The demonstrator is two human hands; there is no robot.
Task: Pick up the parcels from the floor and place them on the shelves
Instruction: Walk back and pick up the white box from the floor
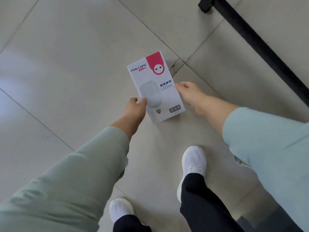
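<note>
**Both hands on the bulb box above the tiled floor**

Head view: a white parcel (155, 87), a carton printed with an LED bulb and a red corner patch, sat between the two hands over the pale tiled floor (66, 64). Its printed face pointed up at the camera. Whether its underside touched the tiles could not be told.

The left hand (135, 108) gripped the carton's left long edge, thumb laid on the printed face and the other fingers curled out of sight behind it. The right hand (189, 93) met the right long edge. Its fingertips were hidden by the carton, so whether they closed round it could not be told.

Both arms wore pale green sleeves (83, 173). Below the parcel stood two white shoes (194, 163) under dark trousers (200, 206). A black metal bar (260, 46) crossed the upper right corner, well apart from the parcel.
</note>
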